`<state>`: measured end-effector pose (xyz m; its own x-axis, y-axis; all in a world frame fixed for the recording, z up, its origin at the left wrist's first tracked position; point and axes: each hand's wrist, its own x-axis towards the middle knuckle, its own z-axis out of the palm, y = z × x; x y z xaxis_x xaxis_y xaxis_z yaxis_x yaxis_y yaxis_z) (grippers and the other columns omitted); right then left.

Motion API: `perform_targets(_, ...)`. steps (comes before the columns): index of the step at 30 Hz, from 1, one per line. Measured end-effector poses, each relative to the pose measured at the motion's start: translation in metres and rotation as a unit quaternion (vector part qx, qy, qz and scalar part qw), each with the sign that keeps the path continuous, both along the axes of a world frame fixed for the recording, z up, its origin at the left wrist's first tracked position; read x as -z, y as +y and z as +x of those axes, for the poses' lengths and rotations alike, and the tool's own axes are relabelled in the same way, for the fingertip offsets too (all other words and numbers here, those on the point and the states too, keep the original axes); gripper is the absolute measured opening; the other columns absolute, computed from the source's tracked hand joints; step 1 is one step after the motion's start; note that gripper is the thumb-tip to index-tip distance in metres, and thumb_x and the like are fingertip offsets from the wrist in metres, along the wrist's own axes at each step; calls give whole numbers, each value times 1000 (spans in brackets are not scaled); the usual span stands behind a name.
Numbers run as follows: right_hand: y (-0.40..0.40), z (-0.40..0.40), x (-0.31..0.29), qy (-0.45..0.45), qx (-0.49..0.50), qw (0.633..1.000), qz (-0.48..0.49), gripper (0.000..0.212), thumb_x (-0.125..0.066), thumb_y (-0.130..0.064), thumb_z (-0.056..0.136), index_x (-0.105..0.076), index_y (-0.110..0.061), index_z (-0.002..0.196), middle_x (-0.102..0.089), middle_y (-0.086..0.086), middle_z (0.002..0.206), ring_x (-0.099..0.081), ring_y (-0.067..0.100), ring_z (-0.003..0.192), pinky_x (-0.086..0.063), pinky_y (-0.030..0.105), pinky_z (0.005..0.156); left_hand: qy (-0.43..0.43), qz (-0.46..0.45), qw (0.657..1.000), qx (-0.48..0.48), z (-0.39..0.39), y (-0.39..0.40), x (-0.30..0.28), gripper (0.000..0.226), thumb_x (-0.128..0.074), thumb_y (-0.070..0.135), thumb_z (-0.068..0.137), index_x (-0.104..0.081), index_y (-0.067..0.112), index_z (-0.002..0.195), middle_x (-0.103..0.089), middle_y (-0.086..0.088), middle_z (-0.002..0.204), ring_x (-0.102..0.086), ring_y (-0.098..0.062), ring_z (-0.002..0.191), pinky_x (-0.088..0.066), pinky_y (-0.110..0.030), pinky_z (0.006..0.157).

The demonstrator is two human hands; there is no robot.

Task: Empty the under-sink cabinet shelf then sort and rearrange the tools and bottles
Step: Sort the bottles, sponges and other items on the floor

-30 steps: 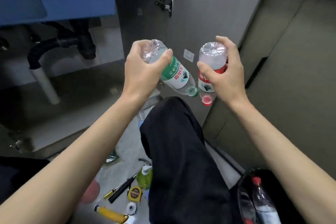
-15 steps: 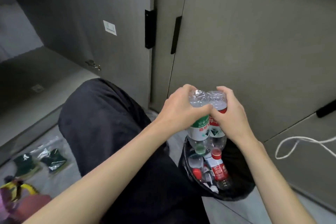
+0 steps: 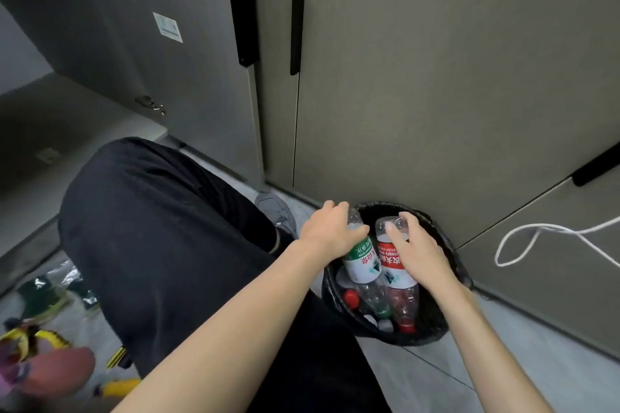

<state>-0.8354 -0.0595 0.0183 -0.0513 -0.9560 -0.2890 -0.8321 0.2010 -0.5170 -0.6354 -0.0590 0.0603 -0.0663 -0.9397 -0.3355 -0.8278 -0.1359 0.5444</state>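
Over the black bin (image 3: pixel 436 329) beside the grey cabinet doors (image 3: pixel 436 94), I see both hands holding bottles upside down, caps pointing into the bin. My feed shows the left hand (image 3: pixel 330 231) curled round the base end of the green-label bottle (image 3: pixel 360 258), fingers and thumb wrapped over the clear plastic. The right hand (image 3: pixel 414 251) grips the base end of the red-label bottle (image 3: pixel 392 265) the same way, thumb across its near side. The two bottles touch along their labelled sides and tilt slightly, their lower halves already below the bin's rim. Inside the bin, under them, lie other clear bottles; I can pick out a red cap (image 3: pixel 350 298) at the left and a white cap (image 3: pixel 385 325) lower down, but I cannot count the bottles.

A knee in black trousers (image 3: pixel 161 228) fills the middle of the view, with a grey shoe (image 3: pixel 276 211) beyond it on the floor. Far left on the grey floor (image 3: pixel 503 362) sit blurred things: dark green packets (image 3: pixel 40 292), something yellow and black (image 3: pixel 23 339), and a pinkish round object (image 3: pixel 57 369). A white cord (image 3: pixel 536 231) loops against the lower cabinet at the right.
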Motion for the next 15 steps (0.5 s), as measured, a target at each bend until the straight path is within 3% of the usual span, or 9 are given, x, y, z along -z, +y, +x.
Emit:
perform_targets(3, -7, 9, -5, 13, 5, 999, -40, 65, -37, -62, 98, -38, -24, 151, -45, 3, 152, -41, 25, 138, -36, 45, 110, -38, -25, 999, 7, 5, -3, 5, 63, -52, 64, 89, -50, 16, 129, -50, -5, 123, -52, -30, 116, -40, -41, 81)
perform_targets(7, -28, 33, -36, -26, -31, 990, -138, 41, -47, -48, 99, -59, -24, 131, -58, -2, 132, -51, 21, 126, -40, 38, 102, -59, -87, 994, 4, 11, -8, -10, 52, -51, 55, 91, -57, 16, 124, -55, -5, 122, -53, -31, 116, -43, -41, 84)
perform_targets(11, -54, 81, -75, -42, -106, 974, -194, 19, -56, -38, 94, -69, -31, 107, -69, -11, 110, -62, 17, 106, -48, 37, 93, -106, -195, 975, -2, 63, -24, -58, 27, -50, 45, 90, -69, 26, 97, -68, -2, 96, -63, -33, 92, -41, -34, 69)
perform_targets(15, -80, 151, -113, -48, -175, 963, -199, 18, -53, -44, 88, -70, -38, 93, -73, -16, 85, -65, 14, 87, -52, 34, 83, -196, -258, 944, -58, 159, -32, -115, 28, -47, 42, 92, -65, 24, 79, -55, -1, 75, -53, -32, 73, -35, -33, 63)
